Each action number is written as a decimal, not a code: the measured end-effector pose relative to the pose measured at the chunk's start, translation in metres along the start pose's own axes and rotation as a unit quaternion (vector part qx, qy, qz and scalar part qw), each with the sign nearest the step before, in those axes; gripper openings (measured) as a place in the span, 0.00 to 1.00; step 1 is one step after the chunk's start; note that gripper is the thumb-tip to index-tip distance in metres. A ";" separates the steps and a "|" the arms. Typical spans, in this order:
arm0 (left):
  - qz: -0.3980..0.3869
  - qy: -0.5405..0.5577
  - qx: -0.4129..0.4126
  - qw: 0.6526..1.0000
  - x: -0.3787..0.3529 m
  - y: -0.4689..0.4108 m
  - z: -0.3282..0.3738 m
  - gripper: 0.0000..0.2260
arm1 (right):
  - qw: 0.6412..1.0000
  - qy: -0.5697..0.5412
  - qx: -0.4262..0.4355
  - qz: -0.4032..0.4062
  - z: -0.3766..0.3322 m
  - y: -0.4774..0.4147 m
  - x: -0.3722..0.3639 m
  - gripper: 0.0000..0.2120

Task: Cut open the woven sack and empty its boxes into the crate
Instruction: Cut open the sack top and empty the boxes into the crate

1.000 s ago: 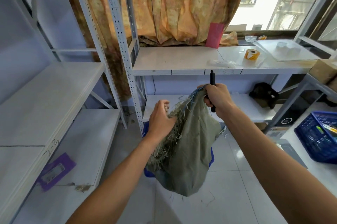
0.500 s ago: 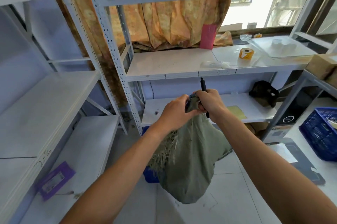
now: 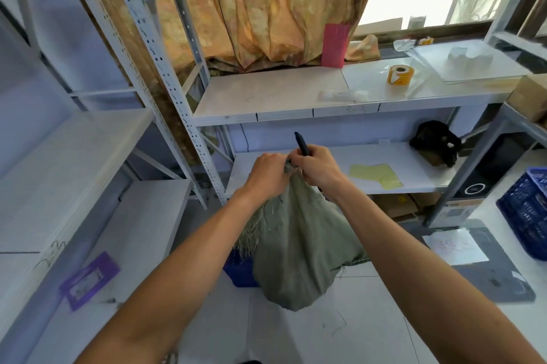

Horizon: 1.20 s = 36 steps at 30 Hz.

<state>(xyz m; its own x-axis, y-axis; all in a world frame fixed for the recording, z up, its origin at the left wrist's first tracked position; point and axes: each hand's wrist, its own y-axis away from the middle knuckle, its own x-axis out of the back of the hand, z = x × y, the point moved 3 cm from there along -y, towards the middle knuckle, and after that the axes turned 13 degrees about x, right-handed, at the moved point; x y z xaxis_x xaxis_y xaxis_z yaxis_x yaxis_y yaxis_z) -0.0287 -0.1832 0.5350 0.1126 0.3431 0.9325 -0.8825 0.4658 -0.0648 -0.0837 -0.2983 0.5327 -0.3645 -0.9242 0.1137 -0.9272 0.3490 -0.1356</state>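
Note:
A grey-green woven sack (image 3: 299, 248) hangs in the air in front of me, its frayed cut edge trailing down the left side. My left hand (image 3: 266, 174) grips the bunched top of the sack. Right beside it, my right hand (image 3: 318, 169) also grips the top and holds a black cutter (image 3: 302, 143) pointing up. Behind and below the sack, a corner of the blue crate (image 3: 239, 273) shows on the floor. No boxes are visible.
White metal shelving stands ahead and to the left. The middle shelf carries a yellow tape roll (image 3: 399, 75) and a pink card (image 3: 336, 45). A second blue crate (image 3: 529, 215) sits at the right, beside a dark mat (image 3: 488, 278). A purple card (image 3: 88, 279) lies lower left.
My left hand has moved up from the frayed side of the sack to its top, next to my right hand. The sack now hangs gathered from one point.

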 end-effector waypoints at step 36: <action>-0.002 0.438 0.134 0.889 0.089 -0.224 -0.077 0.06 | 0.885 0.435 -0.144 -0.082 0.282 -0.165 0.046 0.28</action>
<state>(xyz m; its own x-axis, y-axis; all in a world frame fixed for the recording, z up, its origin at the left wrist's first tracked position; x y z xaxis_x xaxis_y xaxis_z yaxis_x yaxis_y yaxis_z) 0.2143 -0.1941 0.6056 0.3238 0.9007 0.2895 -0.9455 0.2966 0.1345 0.0764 -0.4422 0.2831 -0.0340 -0.5414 0.8401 -0.9115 0.3615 0.1961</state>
